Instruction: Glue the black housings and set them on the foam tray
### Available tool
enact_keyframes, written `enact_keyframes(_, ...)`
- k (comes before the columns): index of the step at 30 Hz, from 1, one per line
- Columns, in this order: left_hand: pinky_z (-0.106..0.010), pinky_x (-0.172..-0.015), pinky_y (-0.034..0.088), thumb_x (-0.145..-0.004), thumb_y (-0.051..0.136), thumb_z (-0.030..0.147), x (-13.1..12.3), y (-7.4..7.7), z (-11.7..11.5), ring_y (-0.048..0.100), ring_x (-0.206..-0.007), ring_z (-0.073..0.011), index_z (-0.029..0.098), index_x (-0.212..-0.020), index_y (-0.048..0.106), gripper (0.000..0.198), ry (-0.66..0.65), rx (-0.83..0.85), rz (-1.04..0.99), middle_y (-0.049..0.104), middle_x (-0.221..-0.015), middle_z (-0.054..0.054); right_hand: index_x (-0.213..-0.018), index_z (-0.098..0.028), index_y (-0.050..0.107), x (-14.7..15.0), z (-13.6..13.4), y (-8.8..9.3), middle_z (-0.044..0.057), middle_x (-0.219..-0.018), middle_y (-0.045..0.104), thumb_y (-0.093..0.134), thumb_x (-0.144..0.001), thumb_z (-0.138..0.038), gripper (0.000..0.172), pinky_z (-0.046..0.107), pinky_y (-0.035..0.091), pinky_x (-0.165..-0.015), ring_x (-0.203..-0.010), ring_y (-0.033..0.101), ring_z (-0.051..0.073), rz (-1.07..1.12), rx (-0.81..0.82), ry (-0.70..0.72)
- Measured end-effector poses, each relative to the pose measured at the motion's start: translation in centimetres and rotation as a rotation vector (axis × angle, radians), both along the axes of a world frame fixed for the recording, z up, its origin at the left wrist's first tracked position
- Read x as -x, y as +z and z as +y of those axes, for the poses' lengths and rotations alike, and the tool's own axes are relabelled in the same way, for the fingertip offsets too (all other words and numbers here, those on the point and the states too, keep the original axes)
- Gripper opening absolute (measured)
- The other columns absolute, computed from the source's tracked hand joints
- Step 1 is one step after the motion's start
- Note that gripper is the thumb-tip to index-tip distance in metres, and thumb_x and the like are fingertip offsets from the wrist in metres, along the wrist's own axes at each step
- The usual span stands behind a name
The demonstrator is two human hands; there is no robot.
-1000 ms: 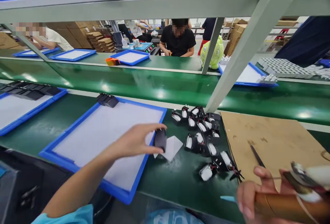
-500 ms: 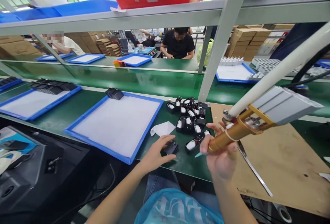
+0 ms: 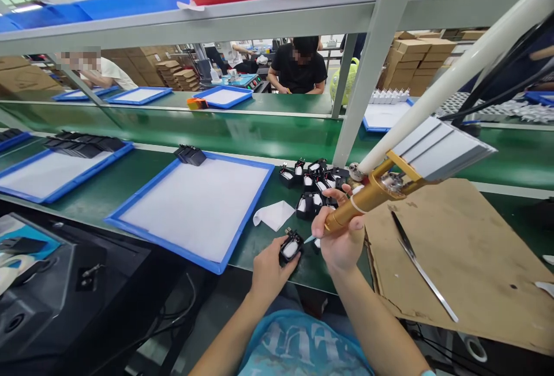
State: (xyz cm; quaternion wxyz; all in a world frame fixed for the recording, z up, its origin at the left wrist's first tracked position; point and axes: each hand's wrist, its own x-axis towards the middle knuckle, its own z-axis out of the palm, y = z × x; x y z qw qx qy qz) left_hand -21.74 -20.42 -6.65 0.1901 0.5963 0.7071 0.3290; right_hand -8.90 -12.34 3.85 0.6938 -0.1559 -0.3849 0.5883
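My left hand point(image 3: 267, 266) is closed around a small black plug housing point(image 3: 291, 247), its open side up with a white part inside. My right hand point(image 3: 344, 249) grips a gold glue dispensing gun point(image 3: 361, 201), which joins a white tube and a finned grey block point(image 3: 437, 148). Its pale blue nozzle point(image 3: 309, 239) points down-left, at the right edge of the housing; whether they touch I cannot tell. Just beyond my right hand sits a cluster of similar black housings point(image 3: 306, 204), partly hidden by the hand. A white cloth point(image 3: 273, 214) lies above my left hand.
Left of my hands, a blue-rimmed tray point(image 3: 242, 214) bears several black housings point(image 3: 190, 155) at its far edge. Tweezers point(image 3: 424, 275) lie on a brown board point(image 3: 467, 249) at right. A shelf post point(image 3: 367, 70) rises behind the cluster. Across the bench sits a person point(image 3: 298, 70).
My left hand has closed on the housing, whose white inside now faces up. My right hand has moved left and brought the dispensing gun's nozzle to it.
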Motion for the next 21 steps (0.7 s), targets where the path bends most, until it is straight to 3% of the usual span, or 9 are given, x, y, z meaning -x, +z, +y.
enact_keyframes(11,-0.026,-0.059,0.052,-0.078,0.068,0.035,-0.4,3.2,-0.8,0.069,-0.066,-0.0184,0.024,-0.103,0.056,0.029,-0.036,-0.243,0.021,0.072,-0.081,-0.001,-0.096,-0.026,0.056,0.5,-0.4,0.0,0.002,-0.105,0.061,0.056,-0.082,-0.055,0.032,0.023,0.041,-0.035,-0.038,0.054,0.005,0.002,-0.057,0.007)
enact_keyframes(16,-0.022,-0.055,0.049,-0.078,0.068,0.031,-0.3,3.6,-1.0,0.068,-0.062,-0.0147,0.021,-0.102,0.056,0.029,-0.043,-0.305,0.054,0.071,-0.077,0.002,-0.103,-0.027,0.057,0.5,-0.4,0.4,0.003,-0.112,0.061,0.057,-0.081,-0.057,0.037,0.022,0.038,-0.032,-0.04,0.057,0.007,0.011,-0.068,0.016)
enact_keyframes(21,-0.023,-0.06,0.052,-0.079,0.067,0.03,0.1,3.2,-0.7,0.069,-0.067,-0.0157,0.021,-0.105,0.055,0.03,-0.027,-0.278,0.015,0.072,-0.083,0.0,-0.104,-0.029,0.057,0.8,-0.6,0.9,0.004,-0.115,0.062,0.051,-0.083,-0.058,0.037,0.025,0.042,-0.032,-0.042,0.057,0.008,0.021,-0.093,0.031)
